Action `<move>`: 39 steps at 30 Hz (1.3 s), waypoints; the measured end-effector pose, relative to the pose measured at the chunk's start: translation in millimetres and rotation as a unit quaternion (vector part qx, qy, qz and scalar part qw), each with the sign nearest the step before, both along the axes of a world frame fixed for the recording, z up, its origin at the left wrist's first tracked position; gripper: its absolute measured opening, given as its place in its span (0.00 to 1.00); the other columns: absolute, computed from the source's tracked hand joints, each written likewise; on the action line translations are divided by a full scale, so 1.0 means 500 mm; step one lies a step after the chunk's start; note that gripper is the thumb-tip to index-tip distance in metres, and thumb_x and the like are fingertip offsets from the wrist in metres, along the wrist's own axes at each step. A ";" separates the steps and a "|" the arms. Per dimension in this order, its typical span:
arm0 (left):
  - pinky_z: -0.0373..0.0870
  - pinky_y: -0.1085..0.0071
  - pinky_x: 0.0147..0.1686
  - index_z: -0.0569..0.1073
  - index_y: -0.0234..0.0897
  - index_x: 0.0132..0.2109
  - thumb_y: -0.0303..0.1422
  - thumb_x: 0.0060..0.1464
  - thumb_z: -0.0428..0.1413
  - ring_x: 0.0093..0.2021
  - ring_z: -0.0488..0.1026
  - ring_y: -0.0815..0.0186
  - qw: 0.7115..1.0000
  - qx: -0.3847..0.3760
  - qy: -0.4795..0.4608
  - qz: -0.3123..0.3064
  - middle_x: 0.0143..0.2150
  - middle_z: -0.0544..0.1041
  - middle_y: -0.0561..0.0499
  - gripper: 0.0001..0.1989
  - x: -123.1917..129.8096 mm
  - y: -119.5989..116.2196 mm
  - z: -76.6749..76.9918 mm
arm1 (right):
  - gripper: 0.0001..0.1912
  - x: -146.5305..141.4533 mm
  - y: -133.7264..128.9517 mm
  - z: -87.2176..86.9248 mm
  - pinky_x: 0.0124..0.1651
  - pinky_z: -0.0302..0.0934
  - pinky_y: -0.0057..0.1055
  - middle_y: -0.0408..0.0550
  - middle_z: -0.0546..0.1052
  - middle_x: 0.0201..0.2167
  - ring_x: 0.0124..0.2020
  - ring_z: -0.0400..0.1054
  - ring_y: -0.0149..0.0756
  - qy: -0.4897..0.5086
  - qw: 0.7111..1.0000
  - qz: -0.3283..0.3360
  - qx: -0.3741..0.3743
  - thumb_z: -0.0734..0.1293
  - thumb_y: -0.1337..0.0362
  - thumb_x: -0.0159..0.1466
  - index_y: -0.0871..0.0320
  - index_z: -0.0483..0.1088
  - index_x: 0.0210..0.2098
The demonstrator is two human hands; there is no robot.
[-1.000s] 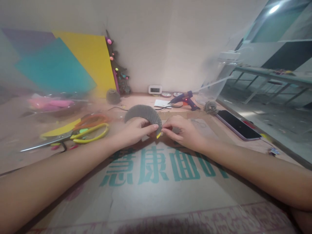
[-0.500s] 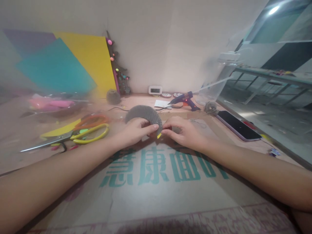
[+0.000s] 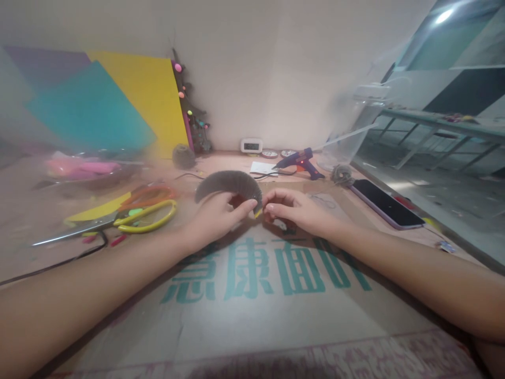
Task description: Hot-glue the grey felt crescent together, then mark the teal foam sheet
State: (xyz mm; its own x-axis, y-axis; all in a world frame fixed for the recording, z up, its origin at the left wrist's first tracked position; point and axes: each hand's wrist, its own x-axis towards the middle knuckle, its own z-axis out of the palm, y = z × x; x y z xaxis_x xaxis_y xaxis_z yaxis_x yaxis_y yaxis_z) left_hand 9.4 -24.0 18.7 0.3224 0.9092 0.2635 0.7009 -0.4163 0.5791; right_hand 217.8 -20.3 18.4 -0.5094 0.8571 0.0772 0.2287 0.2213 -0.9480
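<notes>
A grey, finely ribbed arc (image 3: 229, 182), which looks wound with yarn, curves up over the sheet in front of me. My left hand (image 3: 221, 213) is closed on its right end, the thumb lying along the near side. At that end a small bit of yellow strip (image 3: 258, 213) shows. Just right of it is my right hand (image 3: 294, 210), its fingers curled in a pinch close to the strip. Whatever those fingertips hold is too small to make out. Both hands are over a sheet with large green characters (image 3: 252, 268).
Yellow-handled scissors (image 3: 145, 217) lie at left, by a yellow scrap and orange handles. Behind are a grey ball (image 3: 183, 157), a small clock (image 3: 251, 146) and a glue gun (image 3: 300, 162). A grey yarn bundle (image 3: 341, 174) and a phone (image 3: 386, 203) are at right.
The grey arc has shifted a little to the left and tilted. My right fingers have curled in more, and less of the yellow strip shows.
</notes>
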 end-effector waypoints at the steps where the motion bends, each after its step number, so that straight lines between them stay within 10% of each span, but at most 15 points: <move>1: 0.58 0.70 0.30 0.77 0.36 0.32 0.52 0.58 0.49 0.29 0.71 0.62 1.000 0.005 0.003 0.000 0.27 0.77 0.51 0.24 0.000 -0.002 0.001 | 0.07 -0.002 -0.001 0.001 0.30 0.60 0.26 0.41 0.73 0.26 0.28 0.68 0.28 0.002 1.000 0.004 -0.008 0.66 0.63 0.62 0.59 0.69 0.37; 30: 0.62 0.70 0.32 0.77 0.38 0.34 0.51 0.59 0.47 0.33 0.75 0.59 0.998 -0.012 0.061 -0.003 0.31 0.80 0.50 0.23 0.006 -0.022 0.010 | 0.06 -0.017 -0.013 -0.005 0.26 0.53 0.25 0.38 0.74 0.20 0.22 0.64 0.25 0.057 0.997 0.002 -0.057 0.66 0.66 0.61 0.57 0.62 0.31; 39: 0.63 0.70 0.33 0.77 0.34 0.33 0.53 0.55 0.51 0.33 0.73 0.61 0.998 -0.045 -0.045 0.010 0.31 0.80 0.49 0.25 -0.002 0.015 -0.011 | 0.07 -0.010 -0.006 -0.004 0.26 0.55 0.25 0.41 0.75 0.24 0.24 0.66 0.28 0.039 0.998 0.002 -0.045 0.65 0.61 0.62 0.58 0.67 0.36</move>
